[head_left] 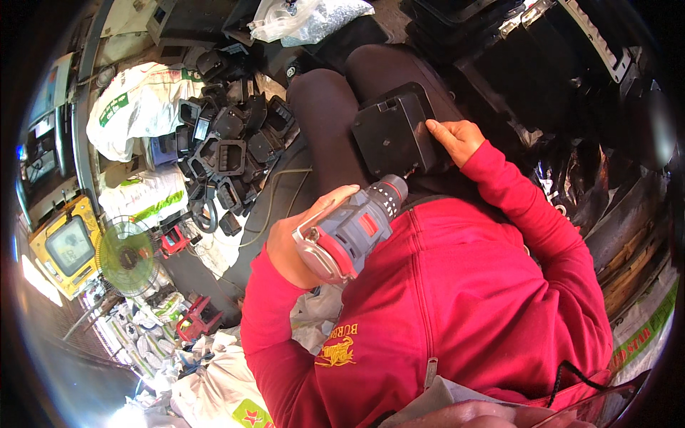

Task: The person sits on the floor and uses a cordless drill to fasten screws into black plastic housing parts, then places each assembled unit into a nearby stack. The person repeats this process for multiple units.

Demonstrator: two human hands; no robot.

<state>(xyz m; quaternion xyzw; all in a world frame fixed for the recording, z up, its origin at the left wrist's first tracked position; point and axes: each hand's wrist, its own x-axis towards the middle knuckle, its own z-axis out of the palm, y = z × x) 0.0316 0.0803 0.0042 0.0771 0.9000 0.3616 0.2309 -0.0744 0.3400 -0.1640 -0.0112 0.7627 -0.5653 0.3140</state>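
Observation:
My left hand [289, 246] is wrapped round a grey and red cordless drill [357, 232]. The drill's chuck points away from me, and its tip is at the near edge of a flat black plastic case [392, 135]; whether the bit touches the case, I cannot tell. The case lies tilted over my thighs. Thumb on top, my right hand [458, 140] grips its right edge, and the fingers underneath are hidden.
Left of my legs lies a heap of black plastic housings [232, 157]. White sacks [143, 107], a green fan [128, 257] and a yellow-framed device [71, 246] stand farther left. A clear plastic bag [314, 21] lies ahead; black sheeting [564, 107] is at right.

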